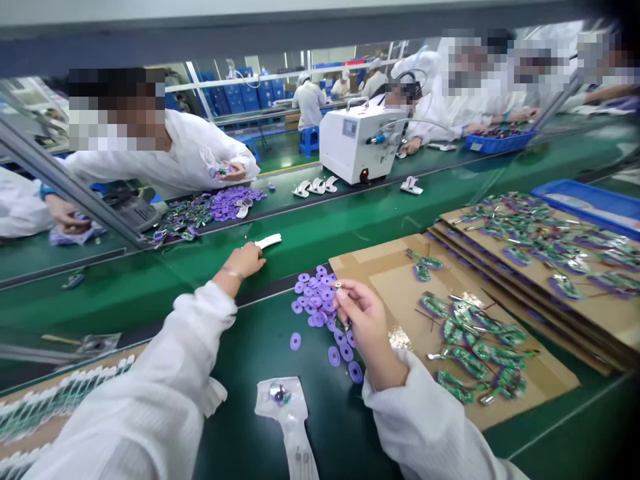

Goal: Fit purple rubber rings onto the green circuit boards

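Observation:
My left hand [244, 261] reaches out over the green conveyor belt, fingers curled at the near end of a white curved plastic part [270, 241]. Over a pile of purple oval rings [313, 297], my right hand [364, 317] is closed, thumb and forefinger pinching a small pale piece with a hole [339, 285]. Directly in front of me lies a white plastic housing [294, 427] with a long handle; a small round dark component sits in its wide head. Several purple rings lie loose near my right wrist.
Right of my hand, a cardboard sheet [380, 267] carries green circuit boards [465, 347] with wires. More boards lie on stacked cardboard [535, 227] beside a blue tray [590, 207]. Across the belt stand a white machine [357, 143] and a co-worker [190, 150]. A metal post [65, 173] slants at left.

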Available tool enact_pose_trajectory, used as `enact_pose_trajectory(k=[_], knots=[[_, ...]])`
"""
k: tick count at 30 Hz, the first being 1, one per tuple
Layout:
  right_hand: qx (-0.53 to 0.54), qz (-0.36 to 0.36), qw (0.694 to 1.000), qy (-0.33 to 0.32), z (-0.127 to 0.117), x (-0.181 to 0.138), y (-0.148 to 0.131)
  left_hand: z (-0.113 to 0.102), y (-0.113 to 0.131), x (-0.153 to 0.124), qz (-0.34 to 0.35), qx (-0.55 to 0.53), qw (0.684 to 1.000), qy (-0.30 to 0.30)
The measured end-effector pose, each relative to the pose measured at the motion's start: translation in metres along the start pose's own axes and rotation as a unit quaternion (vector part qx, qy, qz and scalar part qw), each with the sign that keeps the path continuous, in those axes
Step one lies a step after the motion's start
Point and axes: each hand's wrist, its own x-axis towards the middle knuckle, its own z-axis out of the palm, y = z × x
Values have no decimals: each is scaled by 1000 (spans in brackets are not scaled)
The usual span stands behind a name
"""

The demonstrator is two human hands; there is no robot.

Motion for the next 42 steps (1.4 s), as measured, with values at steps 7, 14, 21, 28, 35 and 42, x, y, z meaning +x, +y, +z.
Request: enact_pose_trajectory(k=[7, 14, 21, 28, 35, 42], knots=[[42, -5, 999, 8, -4, 4, -4, 16, -11, -169, 95, -33, 994, -31], [22, -18, 999, -15, -3, -2, -2, 22, 48, -180, 84, -122, 987, 54], [-48, -35, 996, -65, 1, -5, -8, 61, 89, -150, 90, -294, 951, 34], [-277, -146, 933, -177, 1, -8, -7, 61, 78, -151, 50, -505, 861, 28], [-291, -223, 910, -192, 16, -23, -6, 51, 83, -157, 3, -854, 521, -7], [-340, -241, 897, -151, 19, -28, -2, 47, 91, -161, 19, -789, 612, 58]])
